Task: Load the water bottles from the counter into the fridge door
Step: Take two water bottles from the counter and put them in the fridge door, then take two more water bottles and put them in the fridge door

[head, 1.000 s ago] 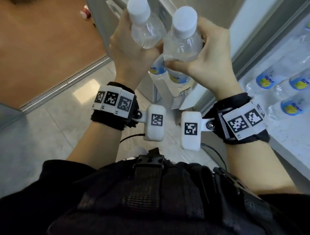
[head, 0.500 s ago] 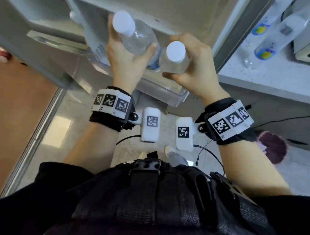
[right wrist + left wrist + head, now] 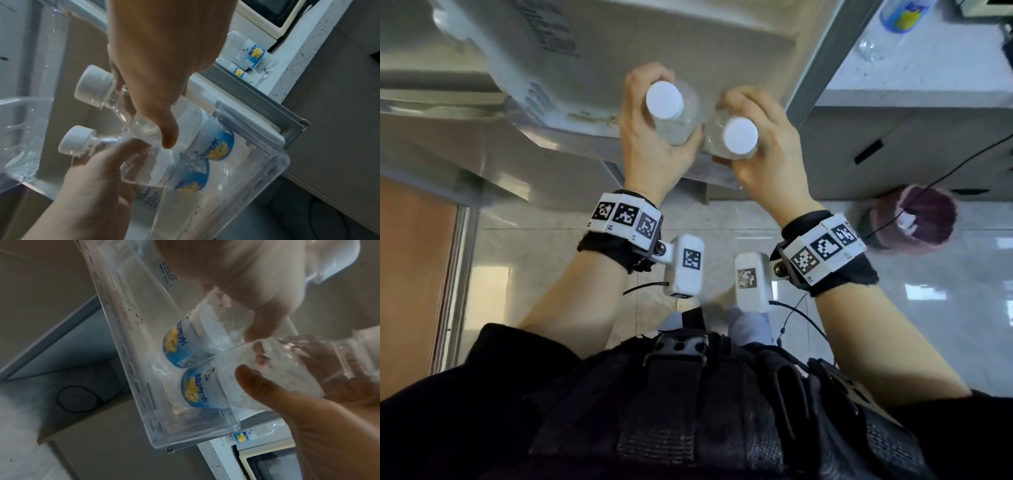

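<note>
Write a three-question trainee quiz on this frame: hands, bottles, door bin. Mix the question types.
1. True or false: the left hand and the right hand each grip one clear plastic water bottle with a white cap.
2. Multiple choice: where are the lower ends of the left-hand bottle and the right-hand bottle? A) lying on the white speckled counter B) inside the clear plastic fridge door bin C) on the floor
3. Short answer: do any bottles remain on the counter?

Key: 1 true. 2 B, the wrist views show both blue-and-yellow labels behind the bin wall. 3 Yes, at least one labelled counter bottle is there.
</note>
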Demonstrator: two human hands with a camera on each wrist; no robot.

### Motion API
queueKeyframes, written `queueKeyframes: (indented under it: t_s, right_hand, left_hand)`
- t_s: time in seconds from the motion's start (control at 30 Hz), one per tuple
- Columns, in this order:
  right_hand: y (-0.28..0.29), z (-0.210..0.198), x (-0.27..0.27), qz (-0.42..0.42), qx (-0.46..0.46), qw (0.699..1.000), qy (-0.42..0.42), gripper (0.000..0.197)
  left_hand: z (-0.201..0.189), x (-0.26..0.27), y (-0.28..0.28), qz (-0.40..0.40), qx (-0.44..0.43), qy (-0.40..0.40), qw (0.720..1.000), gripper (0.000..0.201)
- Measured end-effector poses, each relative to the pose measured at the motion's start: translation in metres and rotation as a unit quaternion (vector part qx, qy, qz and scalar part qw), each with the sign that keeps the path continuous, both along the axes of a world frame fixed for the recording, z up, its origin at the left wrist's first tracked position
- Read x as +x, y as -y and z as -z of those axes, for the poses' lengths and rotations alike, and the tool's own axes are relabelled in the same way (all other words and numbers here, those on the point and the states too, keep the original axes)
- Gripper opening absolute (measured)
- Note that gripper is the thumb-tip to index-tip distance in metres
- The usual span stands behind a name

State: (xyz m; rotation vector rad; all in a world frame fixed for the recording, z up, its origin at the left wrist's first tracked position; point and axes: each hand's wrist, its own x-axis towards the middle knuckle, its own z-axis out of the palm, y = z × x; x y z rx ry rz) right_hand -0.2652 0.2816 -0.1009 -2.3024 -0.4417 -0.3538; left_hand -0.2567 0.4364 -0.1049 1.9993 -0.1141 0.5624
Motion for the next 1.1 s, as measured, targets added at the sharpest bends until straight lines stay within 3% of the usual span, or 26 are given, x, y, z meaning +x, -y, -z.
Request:
queueKeyframes:
  t_s: [0.17, 0.37, 0.57, 0.7, 0.87, 1.1]
  right_hand:
    - [0.002, -0.004, -0.001, 0.001, -0.006, 0.999, -0.049, 0.058]
    - [0.015, -0.012, -0.008, 0.002, 0.047, 0.992, -0.114, 0.078]
    - [0.036, -0.04, -0.016, -0.028, 0.089, 0.99, -0.104, 0.068]
    - [0.069, -0.063, -0.015, -0.058, 0.099, 0.982, -0.153, 0.054]
    - [0.138, -0.071, -0.013, -0.054, 0.1, 0.98, -0.163, 0.035]
    - [0.251, -0.066, -0.006, 0.035, 0.07, 0.985, -0.152, 0.018]
  left_hand:
    - [-0.006, -0.007, 0.0, 0.06, -0.036, -0.032, 0.997, 0.05]
    - [-0.032, -0.019, 0.007, 0.036, -0.034, -0.009, 0.999, 0.041]
    - [-0.066, -0.023, 0.032, 0.008, 0.012, 0.098, 0.995, 0.016]
    - [-0.088, -0.026, 0.072, 0.025, 0.012, 0.124, 0.992, 0.017]
    - [-0.094, -0.025, 0.143, 0.055, -0.027, 0.087, 0.994, 0.014]
    - [-0.08, -0.004, 0.252, 0.072, -0.011, -0.009, 0.997, 0.009]
